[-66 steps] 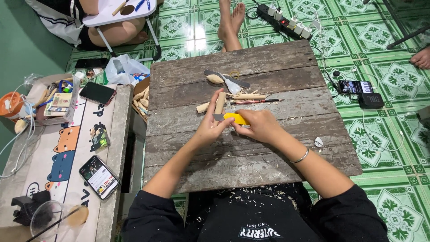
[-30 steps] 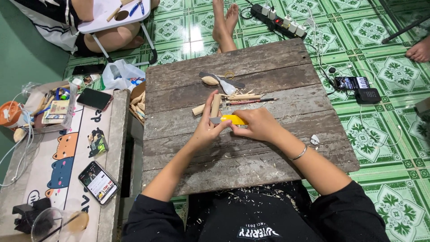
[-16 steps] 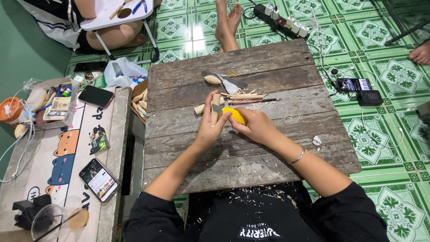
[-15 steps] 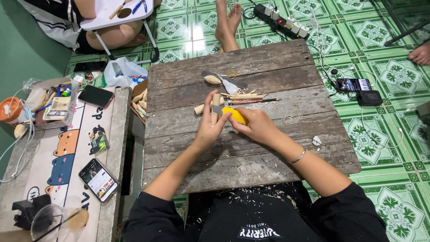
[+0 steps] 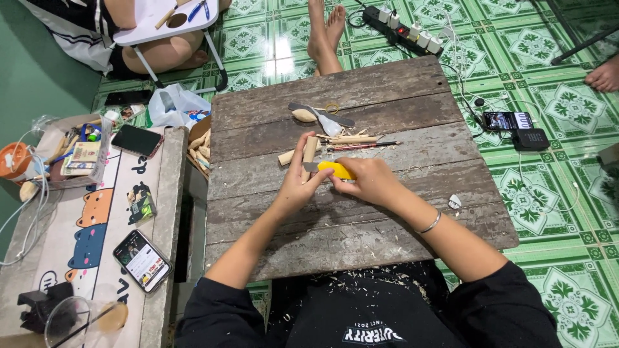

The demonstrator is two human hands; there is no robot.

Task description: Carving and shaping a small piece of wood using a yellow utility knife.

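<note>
On the far left, well away from either hand, a low bench (image 5: 169,212) carried two phones, one lit (image 5: 142,260) and one dark (image 5: 137,140). The left hand (image 5: 298,183) rested on the wooden board (image 5: 361,225), its fingers closed around a pale wooden stick (image 5: 309,153) that stood up past the fingertips. Just to the right of those fingers, touching the stick, was the grey blade of a yellow-handled knife (image 5: 336,170). The right hand (image 5: 371,183) was wrapped tightly round that handle, its thumb pressed against the left thumb. Beyond both sets of fingertips lay a second short stick (image 5: 285,157), a red pencil (image 5: 361,145), more carved sticks (image 5: 351,138) and pale shavings. Far off to the right of the right hand, on the green tiled floor (image 5: 567,258), lay another lit phone (image 5: 507,120).
</note>
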